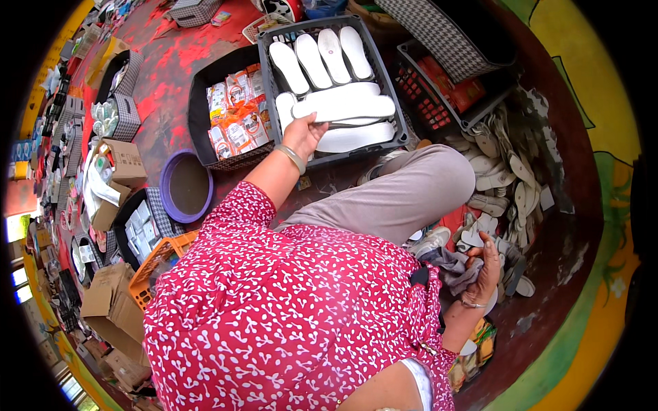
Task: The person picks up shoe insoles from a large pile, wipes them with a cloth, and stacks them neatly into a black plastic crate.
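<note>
My left hand [303, 135] pinches the left end of a white insole [349, 104], which lies crosswise over others in a dark grey plastic crate [396, 113]. Behind it, several white insoles [312, 60] lie side by side, pointing away from me. Another insole [356, 138] lies crosswise at the crate's near side. Down at my right side, my right hand [486, 268] is closed around a crumpled grey cloth [458, 270], its fingers partly hidden. Just beyond that hand is a heap of loose insoles and soles [504, 171], off-white and grey.
Left of the crate stands a black-lined box [200, 113] of orange and white packets [236, 113]. A purple basin [164, 185], an orange crate [142, 277] and cardboard boxes [110, 308] are at left. A dark crate [439, 103] and a houndstooth box [445, 38] stand back right, near the painted wall [589, 82].
</note>
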Demonstrator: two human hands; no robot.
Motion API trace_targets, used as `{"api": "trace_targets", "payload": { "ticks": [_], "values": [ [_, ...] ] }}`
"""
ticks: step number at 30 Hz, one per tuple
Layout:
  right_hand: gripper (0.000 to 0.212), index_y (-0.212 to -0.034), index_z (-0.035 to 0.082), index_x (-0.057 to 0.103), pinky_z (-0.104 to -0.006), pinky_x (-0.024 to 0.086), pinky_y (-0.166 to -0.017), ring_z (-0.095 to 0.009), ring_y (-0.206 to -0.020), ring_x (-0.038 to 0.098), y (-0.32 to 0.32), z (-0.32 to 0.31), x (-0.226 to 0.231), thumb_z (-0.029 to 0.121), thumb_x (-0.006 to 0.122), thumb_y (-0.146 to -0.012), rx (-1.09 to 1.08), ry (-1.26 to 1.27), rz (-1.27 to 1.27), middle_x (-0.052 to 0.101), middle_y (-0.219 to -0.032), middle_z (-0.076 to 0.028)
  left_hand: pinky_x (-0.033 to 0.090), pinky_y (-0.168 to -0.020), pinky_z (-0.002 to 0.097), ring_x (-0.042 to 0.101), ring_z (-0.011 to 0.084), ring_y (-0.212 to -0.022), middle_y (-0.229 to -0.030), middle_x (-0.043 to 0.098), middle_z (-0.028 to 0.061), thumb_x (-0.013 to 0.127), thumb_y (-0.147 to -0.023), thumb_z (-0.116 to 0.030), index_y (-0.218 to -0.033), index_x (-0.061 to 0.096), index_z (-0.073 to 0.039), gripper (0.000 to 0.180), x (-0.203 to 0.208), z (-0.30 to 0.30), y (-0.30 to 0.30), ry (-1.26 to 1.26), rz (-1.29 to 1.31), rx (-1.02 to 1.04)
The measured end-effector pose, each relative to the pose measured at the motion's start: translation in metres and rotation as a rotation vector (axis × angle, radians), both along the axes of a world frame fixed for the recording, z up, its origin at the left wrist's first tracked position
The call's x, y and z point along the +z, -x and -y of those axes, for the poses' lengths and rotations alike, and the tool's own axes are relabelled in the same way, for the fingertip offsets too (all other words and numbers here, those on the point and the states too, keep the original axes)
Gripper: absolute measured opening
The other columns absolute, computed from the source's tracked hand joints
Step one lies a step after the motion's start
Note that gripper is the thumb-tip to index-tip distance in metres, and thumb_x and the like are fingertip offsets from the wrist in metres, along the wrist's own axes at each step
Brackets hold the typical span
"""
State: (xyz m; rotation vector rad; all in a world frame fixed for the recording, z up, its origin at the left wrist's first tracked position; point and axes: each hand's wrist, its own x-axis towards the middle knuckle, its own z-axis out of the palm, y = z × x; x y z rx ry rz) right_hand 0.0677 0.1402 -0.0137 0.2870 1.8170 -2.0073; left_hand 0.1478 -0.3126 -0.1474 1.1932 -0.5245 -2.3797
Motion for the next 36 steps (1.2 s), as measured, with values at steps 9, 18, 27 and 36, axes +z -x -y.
{"api": "trace_targets", "payload": {
  "ticks": [9,18,27,36],
  "values": [
    [0.032,-0.112,-0.002,0.053,-0.0179,0.035,-0.042,-0.008,-0.045,0.047,0.000,-0.002,-0.011,0.022,0.052,-0.090,0.000,-0.023,0.031,0.059,-0.064,-0.007,0.056,-0.071,0.0328,0.058,0.0273,-0.086,-0.099,0.053,0.0167,0.044,-0.092,-0.006,-0.105,0.043,0.004,0.016,-0.052,-0.020,0.010,-0.130,0.078,-0.024],
    [0.030,-0.111,-0.003,0.054,-0.0175,0.037,-0.042,-0.007,-0.046,0.049,-0.001,-0.002,-0.018,0.019,0.053,-0.090,0.006,-0.011,0.063,0.059,-0.064,-0.007,0.051,-0.089,0.0443,0.054,0.0378,-0.101,-0.113,0.045,0.0252,0.037,-0.092,-0.001,-0.110,0.035,0.011,0.021,-0.068,-0.016,0.015,-0.337,0.081,-0.107],
    [0.029,-0.108,-0.001,0.056,-0.0182,0.036,-0.041,-0.008,-0.044,0.048,0.000,-0.004,-0.024,0.021,0.054,-0.090,-0.028,-0.005,0.075,0.059,-0.063,-0.006,0.058,-0.068,0.0276,0.062,0.0288,-0.087,-0.108,0.051,0.0308,0.038,-0.093,-0.008,-0.110,0.039,0.016,0.030,-0.044,-0.003,0.008,-0.573,0.185,-0.273],
    [0.029,-0.108,-0.001,0.056,-0.0181,0.034,-0.041,-0.007,-0.044,0.047,0.000,-0.004,-0.027,0.021,0.054,-0.089,-0.051,0.010,0.088,0.060,-0.063,-0.007,0.054,-0.059,0.0255,0.063,0.0163,-0.063,-0.082,0.065,0.0139,0.049,-0.089,-0.015,-0.090,0.058,0.002,0.019,0.006,0.037,0.000,0.471,0.385,-0.624]
  ]
}}
